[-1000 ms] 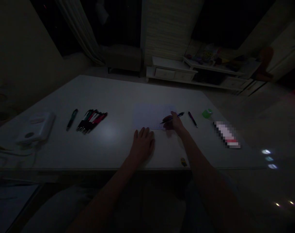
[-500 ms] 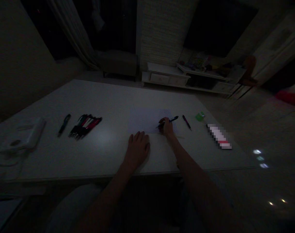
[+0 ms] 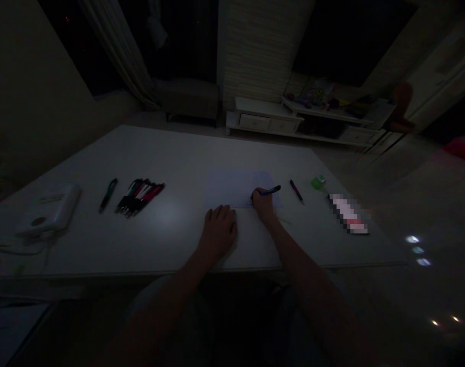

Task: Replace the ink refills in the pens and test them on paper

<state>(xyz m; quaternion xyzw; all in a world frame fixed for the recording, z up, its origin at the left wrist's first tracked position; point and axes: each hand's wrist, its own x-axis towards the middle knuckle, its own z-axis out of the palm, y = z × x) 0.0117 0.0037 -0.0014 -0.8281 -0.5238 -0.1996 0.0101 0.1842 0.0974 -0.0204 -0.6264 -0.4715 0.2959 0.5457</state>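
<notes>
A pale sheet of paper [image 3: 230, 186] lies on the white table [image 3: 186, 158], with faint marks along its near edge and right side. My right hand [image 3: 263, 203] is closed round a dark pen [image 3: 271, 190] and rests on the right part of the paper. The pen slants up to the right, its tip hidden by my fingers. Flat at the paper's near edge, my left hand [image 3: 219, 229] has its fingers stretched out and holds nothing. Just right of the paper lies another dark pen [image 3: 297, 192] with a reddish barrel.
Several pens [image 3: 140, 198] lie bunched at left, beside a dark green pen [image 3: 108, 195]. A white box-like device [image 3: 51, 210] with a cable stands at far left. To the right are a green object [image 3: 318, 182] and a blurred-out phone-like item [image 3: 349, 214]. The room is dim.
My right hand has shifted slightly over the paper with the pen, and its fingers now curl more closely round it. My left hand stays at the near edge. The camera view has shifted a little.
</notes>
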